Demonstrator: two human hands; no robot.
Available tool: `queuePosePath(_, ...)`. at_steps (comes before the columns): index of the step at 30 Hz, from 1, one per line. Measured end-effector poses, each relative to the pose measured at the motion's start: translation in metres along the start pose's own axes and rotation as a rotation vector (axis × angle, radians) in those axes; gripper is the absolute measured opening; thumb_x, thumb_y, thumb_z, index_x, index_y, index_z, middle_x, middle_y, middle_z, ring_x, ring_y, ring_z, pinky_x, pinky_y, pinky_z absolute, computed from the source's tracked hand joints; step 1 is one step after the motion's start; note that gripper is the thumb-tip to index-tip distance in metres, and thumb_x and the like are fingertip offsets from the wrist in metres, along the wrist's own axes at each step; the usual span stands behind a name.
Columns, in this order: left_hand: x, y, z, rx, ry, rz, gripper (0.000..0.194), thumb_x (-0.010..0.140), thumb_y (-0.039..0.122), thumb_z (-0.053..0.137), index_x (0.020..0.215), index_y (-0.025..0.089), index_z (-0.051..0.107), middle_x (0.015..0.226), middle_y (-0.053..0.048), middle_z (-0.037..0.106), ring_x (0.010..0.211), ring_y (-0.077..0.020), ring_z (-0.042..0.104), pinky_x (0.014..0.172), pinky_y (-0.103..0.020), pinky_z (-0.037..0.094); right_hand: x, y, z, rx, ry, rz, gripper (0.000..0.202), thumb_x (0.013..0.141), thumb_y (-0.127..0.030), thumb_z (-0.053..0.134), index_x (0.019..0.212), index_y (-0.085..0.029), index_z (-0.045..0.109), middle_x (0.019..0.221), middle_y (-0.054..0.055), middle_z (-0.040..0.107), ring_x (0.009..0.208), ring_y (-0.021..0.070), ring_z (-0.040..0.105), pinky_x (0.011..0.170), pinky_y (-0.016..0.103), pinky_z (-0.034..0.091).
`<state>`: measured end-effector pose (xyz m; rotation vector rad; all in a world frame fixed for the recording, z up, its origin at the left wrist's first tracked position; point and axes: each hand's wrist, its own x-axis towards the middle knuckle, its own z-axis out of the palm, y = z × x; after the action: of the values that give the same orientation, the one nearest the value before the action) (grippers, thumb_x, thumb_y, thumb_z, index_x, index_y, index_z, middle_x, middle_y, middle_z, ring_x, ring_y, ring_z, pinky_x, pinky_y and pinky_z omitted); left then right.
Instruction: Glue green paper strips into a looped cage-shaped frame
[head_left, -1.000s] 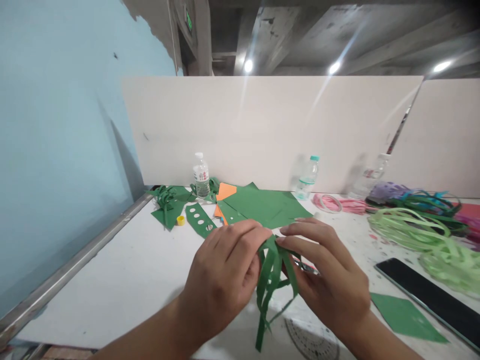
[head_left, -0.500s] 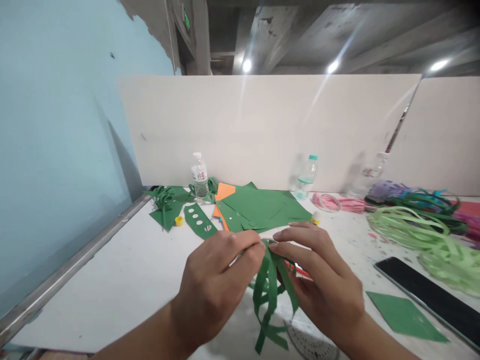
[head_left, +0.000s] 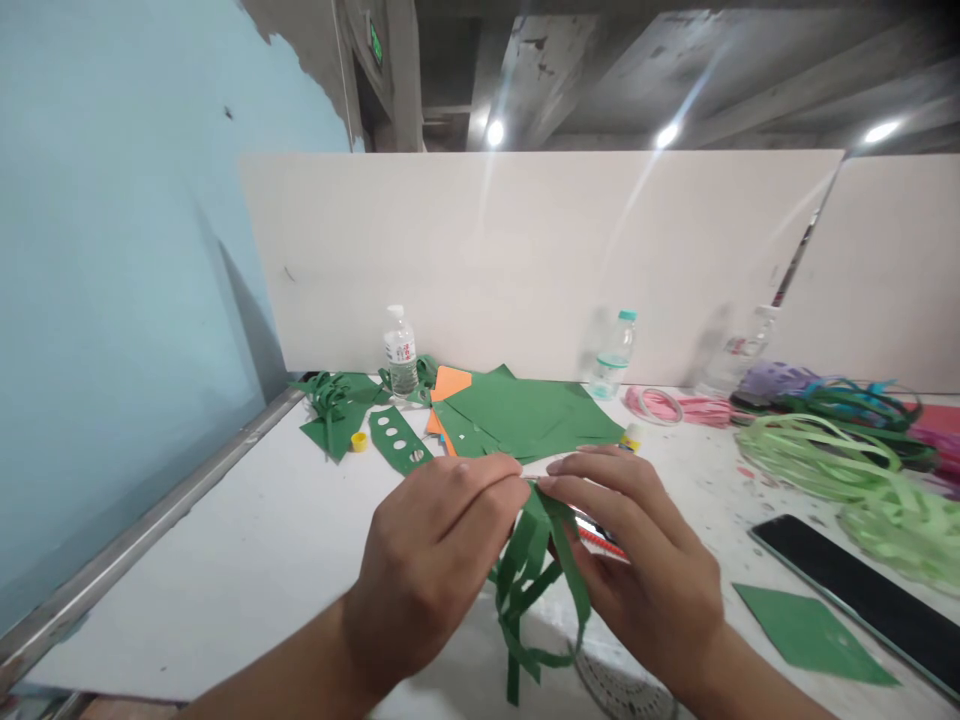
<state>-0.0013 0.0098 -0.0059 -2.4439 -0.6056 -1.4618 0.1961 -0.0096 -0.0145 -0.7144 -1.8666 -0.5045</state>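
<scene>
My left hand (head_left: 442, 560) is closed, its fingertips pinching the top of a bunch of green paper strips (head_left: 532, 560). My right hand (head_left: 645, 560) grips the same bunch from the other side, thumb below and fingers bent over the upper edge. The strips dangle and curl between both hands above the table. Part of a red-edged object (head_left: 600, 540) shows behind the right hand's fingers; its kind is hidden. Under the strips lies a clear round plastic piece with markings (head_left: 626, 685), partly covered by my right wrist.
Green paper sheets (head_left: 532, 415) lie ahead, with a punched green piece (head_left: 400, 440) and a yellow cap (head_left: 359, 441) to their left. Water bottles (head_left: 401, 355) stand along the white partition (head_left: 525, 260). Rightward are light green strips (head_left: 825, 460), a phone (head_left: 862, 600) and a green square (head_left: 814, 635).
The hanging green strips have swung and curled leftward between my hands. Both hands keep their grip at nearly the same spot, the left fingers shifting slightly.
</scene>
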Motion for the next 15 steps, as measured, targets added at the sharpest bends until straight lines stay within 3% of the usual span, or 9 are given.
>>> queuePosePath(6,0.0002,0.0007,0.0014,0.021,0.024,-0.008,0.018,0.098,0.007,0.063,0.115,0.014,0.065,0.112,-0.011,0.075,0.1,-0.021,0.071,0.09,-0.033,0.06,-0.0013,-0.0005,-0.0009,0.009,0.005,0.001,0.035,0.086,0.007,0.059,0.109,-0.019,0.065,0.098,0.009,0.072,0.093,0.022,0.07,0.092,0.043,0.059)
queuePosePath(11,0.0001,0.0011,0.0,0.021,-0.001,0.028,0.024,0.098,0.0,0.058,0.116,0.013,0.066,0.11,-0.009,0.077,0.098,-0.0197,0.071,0.088,-0.032,0.059,-0.0015,-0.0017,0.0003,-0.003,-0.001,-0.002,0.036,0.085,0.008,0.057,0.109,-0.018,0.065,0.098,0.01,0.072,0.093,0.0227,0.07,0.09,0.041,0.059)
queuePosePath(15,-0.0015,-0.0009,0.0039,0.039,0.0,-0.026,0.023,0.099,0.005,0.058,0.117,0.016,0.064,0.116,-0.01,0.076,0.104,-0.0206,0.072,0.093,-0.034,0.061,-0.0012,-0.0014,0.0006,-0.023,0.003,0.013,0.036,0.088,0.004,0.057,0.111,-0.022,0.065,0.098,0.008,0.073,0.091,0.0227,0.072,0.087,0.042,0.061)
